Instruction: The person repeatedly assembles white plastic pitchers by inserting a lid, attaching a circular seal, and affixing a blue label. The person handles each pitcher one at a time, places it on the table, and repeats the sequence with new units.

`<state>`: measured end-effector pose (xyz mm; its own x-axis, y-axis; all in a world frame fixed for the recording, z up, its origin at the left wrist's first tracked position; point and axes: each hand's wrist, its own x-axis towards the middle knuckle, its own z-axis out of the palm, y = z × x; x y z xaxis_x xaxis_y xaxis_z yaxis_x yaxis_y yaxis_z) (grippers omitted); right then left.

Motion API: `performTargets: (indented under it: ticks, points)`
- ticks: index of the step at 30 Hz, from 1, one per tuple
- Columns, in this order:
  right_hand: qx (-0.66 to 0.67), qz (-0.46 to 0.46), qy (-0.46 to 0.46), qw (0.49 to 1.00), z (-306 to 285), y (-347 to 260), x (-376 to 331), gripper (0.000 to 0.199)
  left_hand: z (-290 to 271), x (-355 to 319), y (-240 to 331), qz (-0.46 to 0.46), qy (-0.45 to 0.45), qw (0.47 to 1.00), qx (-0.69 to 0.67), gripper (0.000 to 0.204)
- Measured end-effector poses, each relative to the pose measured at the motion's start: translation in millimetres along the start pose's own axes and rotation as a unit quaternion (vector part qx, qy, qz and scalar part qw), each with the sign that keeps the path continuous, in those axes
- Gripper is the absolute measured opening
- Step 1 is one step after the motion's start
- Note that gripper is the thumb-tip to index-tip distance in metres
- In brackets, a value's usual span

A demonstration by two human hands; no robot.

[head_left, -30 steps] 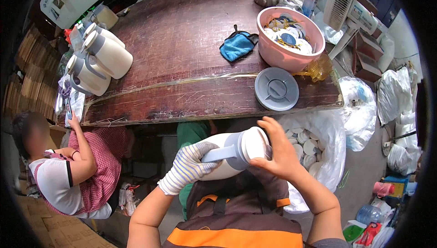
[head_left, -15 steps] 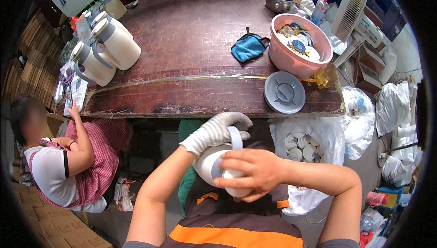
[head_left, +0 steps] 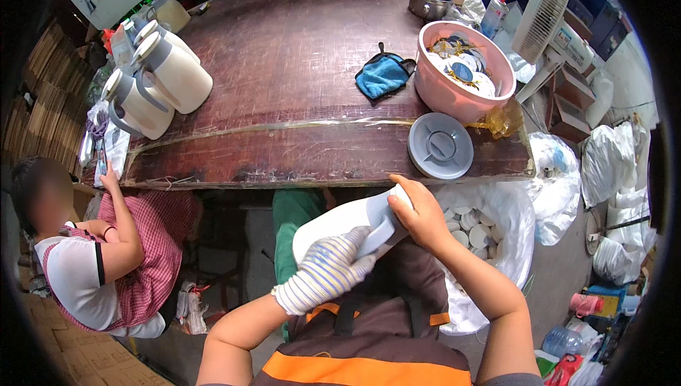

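Observation:
A white thermos jug (head_left: 333, 226) with a grey handle and collar lies tilted over my lap, its base to the left and its top to the right. My left hand (head_left: 328, 272), in a striped knit glove, is closed around the handle side. Bare, my right hand (head_left: 424, 214) wraps over the top end, hiding most of the lid. Beyond the jug, near the table edge, lies a round grey disc-shaped tray (head_left: 440, 125). Similar white-and-grey jugs (head_left: 186, 87) stand at the table's left end.
On the dark wooden table (head_left: 284, 67) are a blue cloth (head_left: 385, 76) and a pink tub (head_left: 431, 81) of round pieces. A white plastic bag (head_left: 521, 233) with discs sits right of my knees. At left, a co-worker (head_left: 85, 272) sits by the table, near stacked cardboard.
The jug has swung from pointing toward me to lying sideways. My left hand has come down to its handle side; my right hand has moved up onto its top end.

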<state>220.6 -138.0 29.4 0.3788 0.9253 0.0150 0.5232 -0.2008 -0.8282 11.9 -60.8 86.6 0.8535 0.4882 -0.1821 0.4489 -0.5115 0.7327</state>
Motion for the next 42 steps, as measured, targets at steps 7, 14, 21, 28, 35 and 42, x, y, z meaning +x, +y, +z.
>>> performTargets:
  ticks: [7,14,21,28,35,42]
  points:
    - [-0.123,-0.408,-0.131,0.895,-20,-89,-36,0.065,-38,57,-68,0.066,0.04,0.974,-0.211,0.021]
    - [-0.133,-0.421,-0.109,0.89,-17,-59,-8,0.071,-37,51,-59,-0.036,0.078,0.994,-0.067,0.025]
    - [0.073,-0.144,-0.166,0.973,-25,-38,22,0.057,-50,2,4,-0.154,-0.161,0.872,-0.436,0.031]
    - [-0.023,-0.1,0.064,0.993,-121,-36,124,0.039,-31,-25,16,-0.125,0.025,0.858,-0.497,0.023]
    - [-0.364,0.015,0.129,0.922,-189,44,195,0.05,15,-16,-12,-0.112,0.117,0.776,-0.609,0.017]
    - [-0.112,-0.106,0.279,0.948,-207,63,187,0.026,21,-1,-21,-0.127,0.089,0.778,-0.609,0.021]
